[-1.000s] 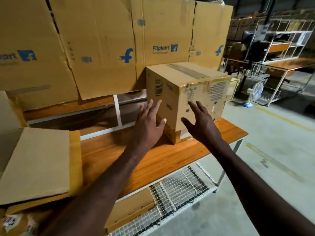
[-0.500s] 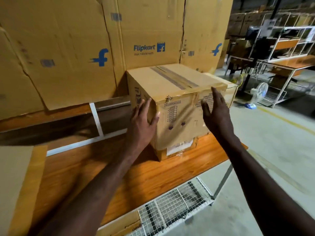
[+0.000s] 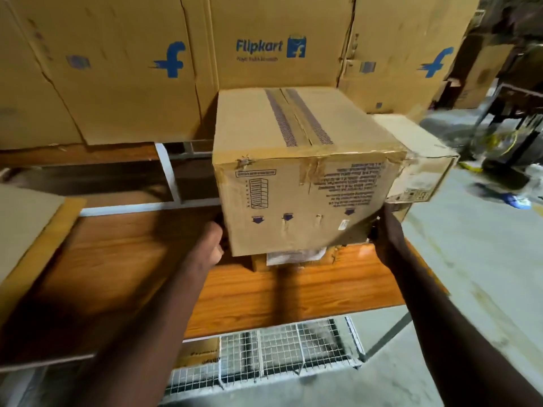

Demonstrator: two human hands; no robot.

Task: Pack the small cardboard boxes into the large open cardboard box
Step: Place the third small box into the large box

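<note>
The taped cardboard box (image 3: 302,171) sits at the centre of the head view, its sealed top crossed by two strips of printed tape and its near face carrying upside-down print and small arrows. It is tilted, its near bottom edge raised off the wooden tabletop (image 3: 293,289), with a label and a sliver of another carton visible under that edge. The person holds it between both hands, one at each lower side. The left hand (image 3: 210,245) presses the box's left face at about 8 o'clock from the box's centre; its fingers go out of sight round that side, so whether they curl cannot be told. The right hand (image 3: 388,233) lies at about 4 o'clock, at the lower right corner, its fingers hidden behind the box. A paler carton (image 3: 423,160) touches the box's right side at 3 o'clock. Large Flipkart-printed cartons (image 3: 264,54) stand behind at 12 o'clock. A flat cardboard sheet (image 3: 26,224) lies at 9 o'clock on the table. A wire mesh shelf (image 3: 279,353) shows below at 6 o'clock.
</note>
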